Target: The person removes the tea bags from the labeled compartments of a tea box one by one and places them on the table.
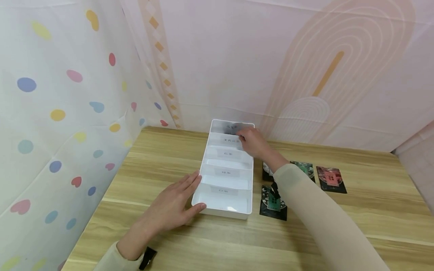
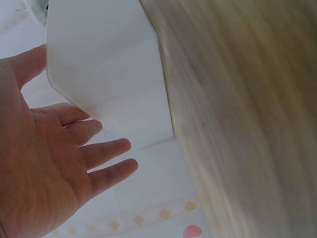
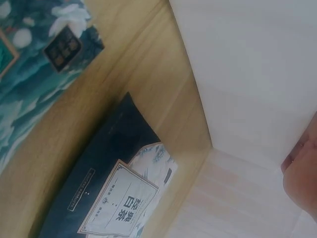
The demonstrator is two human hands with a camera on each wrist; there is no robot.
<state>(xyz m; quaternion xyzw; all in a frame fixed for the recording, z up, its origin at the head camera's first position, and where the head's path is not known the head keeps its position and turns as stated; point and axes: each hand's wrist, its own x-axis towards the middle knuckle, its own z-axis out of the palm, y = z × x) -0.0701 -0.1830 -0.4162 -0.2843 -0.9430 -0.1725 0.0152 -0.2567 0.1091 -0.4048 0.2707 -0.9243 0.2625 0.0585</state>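
A long white box (image 1: 222,214) with several labelled compartments stands on the table. My left hand (image 1: 173,205) rests at its near left corner, fingers fairly straight along the side and thumb touching the near edge. In the left wrist view, the thumb and fingertips of the left hand (image 2: 54,144) meet the box wall (image 2: 109,64). My right hand (image 1: 255,143) reaches over the right rim with curled fingers at the farthest compartment. It seems to pinch a dark packet (image 1: 235,128) there, mostly hidden and blurred. Only part of the right hand (image 3: 302,173) shows in the right wrist view.
Right of the box lie a white-labelled tea packet (image 3: 119,198), a blue-green packet (image 1: 305,168), a red-labelled packet (image 1: 331,180) and a green-labelled packet (image 1: 272,203). The right forearm partly covers some. Curtains hang behind and left of the wooden table (image 1: 135,177).
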